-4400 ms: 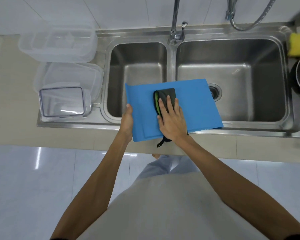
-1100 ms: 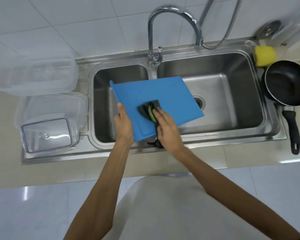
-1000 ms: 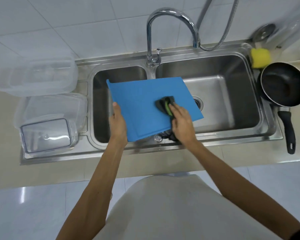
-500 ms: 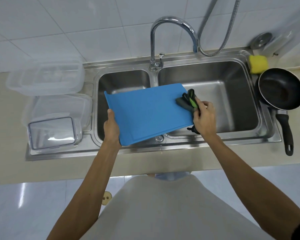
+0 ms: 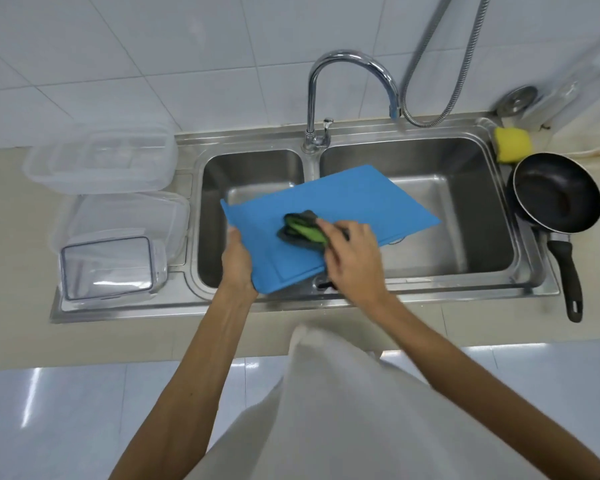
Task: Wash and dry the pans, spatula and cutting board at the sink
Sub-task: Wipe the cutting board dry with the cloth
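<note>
A blue cutting board (image 5: 343,206) lies tilted across the divider of the double steel sink (image 5: 357,285). My left hand (image 5: 237,261) grips its near left edge. My right hand (image 5: 352,252) presses a crumpled dark grey and green cloth (image 5: 300,228) onto the board's middle. A black frying pan (image 5: 556,192) rests on the sink's right ledge, its handle pointing toward me. No spatula is visible.
A yellow sponge (image 5: 512,144) sits at the back right corner. Clear plastic containers (image 5: 101,161) and a lidded box (image 5: 110,266) crowd the left drainboard. The curved tap (image 5: 350,77) and a metal hose (image 5: 461,64) rise behind the basins.
My right hand has swept the cloth from the board's right edge back to its middle. The board has tilted a little, its left end still held.
</note>
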